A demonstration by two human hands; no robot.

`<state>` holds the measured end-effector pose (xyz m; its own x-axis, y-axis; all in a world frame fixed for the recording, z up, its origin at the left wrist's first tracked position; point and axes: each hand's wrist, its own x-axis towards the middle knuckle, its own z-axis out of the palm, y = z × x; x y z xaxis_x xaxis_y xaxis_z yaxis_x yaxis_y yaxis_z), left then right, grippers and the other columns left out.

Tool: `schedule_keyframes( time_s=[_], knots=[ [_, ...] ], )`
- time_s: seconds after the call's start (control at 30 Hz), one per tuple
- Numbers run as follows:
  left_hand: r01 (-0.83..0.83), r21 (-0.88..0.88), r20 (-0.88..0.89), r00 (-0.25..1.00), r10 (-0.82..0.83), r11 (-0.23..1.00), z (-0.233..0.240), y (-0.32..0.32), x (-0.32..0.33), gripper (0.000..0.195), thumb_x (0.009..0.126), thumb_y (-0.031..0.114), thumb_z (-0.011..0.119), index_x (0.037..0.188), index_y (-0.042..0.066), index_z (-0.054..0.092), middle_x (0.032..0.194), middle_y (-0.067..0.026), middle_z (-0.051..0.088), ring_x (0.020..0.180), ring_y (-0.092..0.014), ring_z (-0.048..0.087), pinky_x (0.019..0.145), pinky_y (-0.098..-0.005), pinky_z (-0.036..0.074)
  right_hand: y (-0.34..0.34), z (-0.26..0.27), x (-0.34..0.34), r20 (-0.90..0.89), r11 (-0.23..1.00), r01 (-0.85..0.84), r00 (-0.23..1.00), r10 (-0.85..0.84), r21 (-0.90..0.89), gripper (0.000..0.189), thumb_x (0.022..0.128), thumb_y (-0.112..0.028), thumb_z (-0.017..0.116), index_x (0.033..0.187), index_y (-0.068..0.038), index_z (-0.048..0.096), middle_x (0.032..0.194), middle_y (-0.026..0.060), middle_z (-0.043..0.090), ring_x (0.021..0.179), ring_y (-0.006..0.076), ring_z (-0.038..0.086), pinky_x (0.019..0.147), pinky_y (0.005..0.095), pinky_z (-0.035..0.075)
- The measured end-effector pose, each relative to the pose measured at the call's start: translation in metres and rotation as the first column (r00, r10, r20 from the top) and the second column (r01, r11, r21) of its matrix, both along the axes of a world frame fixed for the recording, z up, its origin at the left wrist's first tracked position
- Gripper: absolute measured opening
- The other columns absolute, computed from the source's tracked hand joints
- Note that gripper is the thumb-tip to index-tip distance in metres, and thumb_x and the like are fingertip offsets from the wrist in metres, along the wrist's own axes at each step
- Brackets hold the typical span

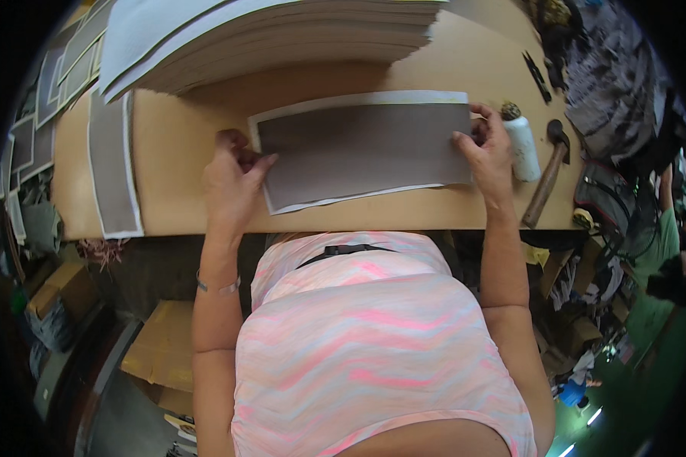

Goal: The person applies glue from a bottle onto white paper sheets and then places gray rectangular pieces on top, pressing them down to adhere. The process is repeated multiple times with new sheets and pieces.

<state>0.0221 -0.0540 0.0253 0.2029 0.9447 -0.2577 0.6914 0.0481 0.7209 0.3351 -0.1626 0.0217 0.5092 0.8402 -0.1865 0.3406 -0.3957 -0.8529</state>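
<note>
Both my hands hold a rectangular grey sheet (pixel 366 151) with white borders, level above the wooden tabletop (pixel 171 171). My left hand (pixel 234 171) pinches its left edge between thumb and fingers. At the opposite end, my right hand (pixel 486 148) grips the right edge, thumb on top. The sheet's white margin is wider along the far side, and its near edge looks slightly wavy. Beyond it rises a tall stack of sheets (pixel 297 51) with a white top. Another grey, white-edged strip (pixel 114 165) lies to the left on the table.
Right of my right hand are a white bottle (pixel 523 148), a hammer (pixel 549 171) and a black pen-like tool (pixel 537 77). Crumpled grey material (pixel 617 85) and a dark bag (pixel 606 194) lie farther right. More bordered pieces (pixel 34 143) overlap at far left. A cardboard box (pixel 163 343) sits below.
</note>
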Motion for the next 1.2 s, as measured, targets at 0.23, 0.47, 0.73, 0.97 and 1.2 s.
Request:
schedule_keyframes(
  time_s=[0.23,0.47,0.73,0.97,1.2],
  knots=[
    [0.009,-0.016,0.023,1.000,-0.009,1.000,0.004,0.000,0.002,0.035,0.077,0.008,0.070,0.100,0.000,0.045,0.072,-0.0109,0.064,0.065,-0.017,0.062,0.062,-0.0276,0.048,-0.003,-0.008,-0.001,0.145,0.995,0.043,0.988,-0.055,0.088,0.043,0.072,-0.003,0.065,0.114,-0.002,0.054,0.069,0.0048,0.056,0.060,0.0129,0.052,0.060,0.0265,0.045],
    [0.012,-0.011,0.032,0.999,-0.012,1.000,0.004,0.000,0.003,0.033,0.077,0.005,0.069,0.099,0.002,0.045,0.072,-0.0103,0.063,0.065,-0.014,0.061,0.061,-0.0264,0.048,0.001,-0.009,0.000,0.190,0.997,0.055,0.980,-0.065,0.057,0.041,0.071,-0.004,0.067,0.111,-0.003,0.055,0.068,0.0051,0.057,0.060,0.0144,0.054,0.059,0.0283,0.046],
    [0.038,0.021,0.007,0.999,-0.038,0.999,0.004,0.000,0.002,0.032,0.077,0.005,0.070,0.098,0.002,0.045,0.071,-0.0101,0.063,0.064,-0.015,0.062,0.061,-0.0265,0.048,0.007,-0.007,0.001,0.251,0.997,0.082,0.964,-0.083,0.015,0.042,0.070,-0.008,0.070,0.108,-0.004,0.054,0.065,0.0050,0.057,0.057,0.0173,0.056,0.059,0.0302,0.046],
    [0.025,0.006,-0.011,1.000,-0.025,1.000,0.005,0.001,0.002,0.032,0.077,0.009,0.070,0.097,0.002,0.047,0.071,-0.0110,0.064,0.065,-0.017,0.063,0.062,-0.0282,0.048,0.006,-0.012,-0.001,0.307,0.996,0.086,0.947,-0.091,0.030,0.042,0.070,-0.008,0.069,0.108,-0.005,0.053,0.063,0.0054,0.056,0.055,0.0185,0.055,0.056,0.0316,0.046],
    [0.030,0.012,-0.062,0.998,-0.029,0.999,0.005,0.002,0.003,0.034,0.075,0.011,0.071,0.099,0.001,0.047,0.071,-0.0122,0.064,0.066,-0.021,0.063,0.064,-0.0310,0.047,0.005,-0.012,0.002,0.309,0.999,0.046,0.950,-0.038,-0.020,0.023,0.072,-0.008,0.068,0.094,-0.005,0.061,0.061,0.0046,0.056,0.055,0.0160,0.055,0.056,0.0297,0.045]
  ],
)
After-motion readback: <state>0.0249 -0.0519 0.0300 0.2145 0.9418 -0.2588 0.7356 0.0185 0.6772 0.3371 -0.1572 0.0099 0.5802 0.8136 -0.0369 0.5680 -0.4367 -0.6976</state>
